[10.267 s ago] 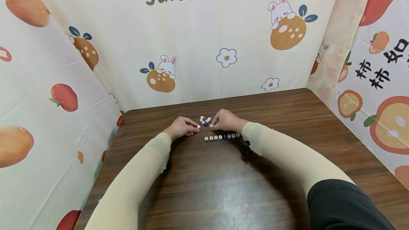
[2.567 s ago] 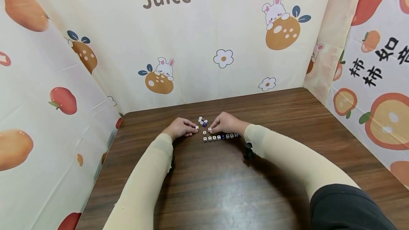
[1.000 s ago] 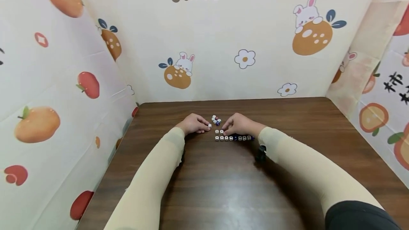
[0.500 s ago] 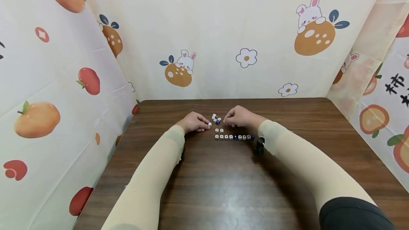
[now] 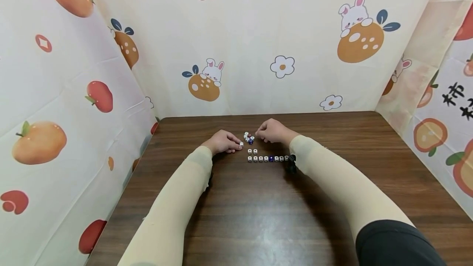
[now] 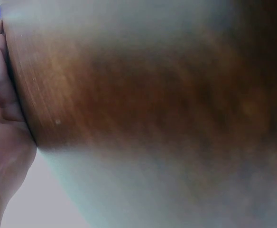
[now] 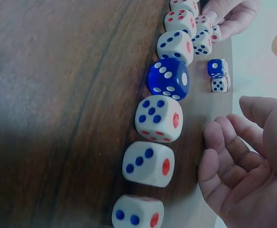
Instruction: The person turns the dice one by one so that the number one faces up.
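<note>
My left hand (image 5: 223, 142) pinches a white die (image 5: 241, 144) between thumb and fingertips, just left of a small pile of dice (image 5: 250, 141). The right hand (image 5: 274, 131) hovers at the pile's right side. In the right wrist view its fingers (image 7: 233, 147) are loosely bent, and no die shows in them. Two white dice (image 5: 252, 151) stand side by side in front of the pile. Nearer me runs a straight row of dice, mostly white (image 7: 149, 164), with a blue die (image 7: 168, 78) among them. The row's right end is hidden behind the right wrist.
The dice lie on a brown wood-grain table (image 5: 236, 216). A printed curtain (image 5: 240, 32) rises along its back edge and both sides. Dark wrist gear (image 5: 291, 163) hangs under the right wrist close to the row's end.
Two white dice now form a short second row. The right hand has let go of the second one and moved back beside the pile. My left hand still holds its die in place.
</note>
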`<state>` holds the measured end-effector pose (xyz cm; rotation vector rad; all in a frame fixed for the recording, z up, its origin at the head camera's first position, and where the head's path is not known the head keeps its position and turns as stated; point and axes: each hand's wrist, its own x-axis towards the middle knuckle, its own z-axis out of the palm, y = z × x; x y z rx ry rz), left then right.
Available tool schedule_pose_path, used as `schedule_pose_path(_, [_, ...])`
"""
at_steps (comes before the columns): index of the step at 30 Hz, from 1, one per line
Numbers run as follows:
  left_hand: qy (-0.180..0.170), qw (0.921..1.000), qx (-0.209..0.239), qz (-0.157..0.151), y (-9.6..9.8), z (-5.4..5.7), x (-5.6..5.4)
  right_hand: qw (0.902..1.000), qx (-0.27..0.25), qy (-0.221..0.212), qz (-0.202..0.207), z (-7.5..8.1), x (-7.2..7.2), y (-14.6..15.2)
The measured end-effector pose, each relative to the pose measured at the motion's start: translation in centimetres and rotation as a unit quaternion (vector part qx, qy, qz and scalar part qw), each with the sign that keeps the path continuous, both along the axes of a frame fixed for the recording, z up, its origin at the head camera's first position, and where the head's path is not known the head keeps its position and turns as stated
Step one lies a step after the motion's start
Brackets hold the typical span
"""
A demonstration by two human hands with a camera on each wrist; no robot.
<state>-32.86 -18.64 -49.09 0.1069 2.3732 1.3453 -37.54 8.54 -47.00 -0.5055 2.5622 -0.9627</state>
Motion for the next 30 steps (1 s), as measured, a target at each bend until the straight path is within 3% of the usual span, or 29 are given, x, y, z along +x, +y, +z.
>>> schedule_pose_path(6, [-0.005,1.0000,-0.002,0.005,-0.3,-0.2,-0.2,0.9998,0.009,0.016,0.005,-0.5,-0.2,-1.0])
schedule_pose_path(15, [0.005,1.0000,-0.006,-0.002,-0.1,0.3,0.0,0.9984,0.044,0.032,0.014,-0.6,-0.3,-1.5])
schedule_pose_path(23, [0.014,0.9997,-0.007,-0.018,0.1,0.4,-0.1,0.9974,0.066,0.018,0.022,-0.2,-0.6,-1.1])
schedule_pose_path(30, [0.009,0.9997,-0.012,-0.018,-0.9,-0.3,-0.5,0.9974,0.059,0.013,0.039,-0.3,-0.4,-1.4])
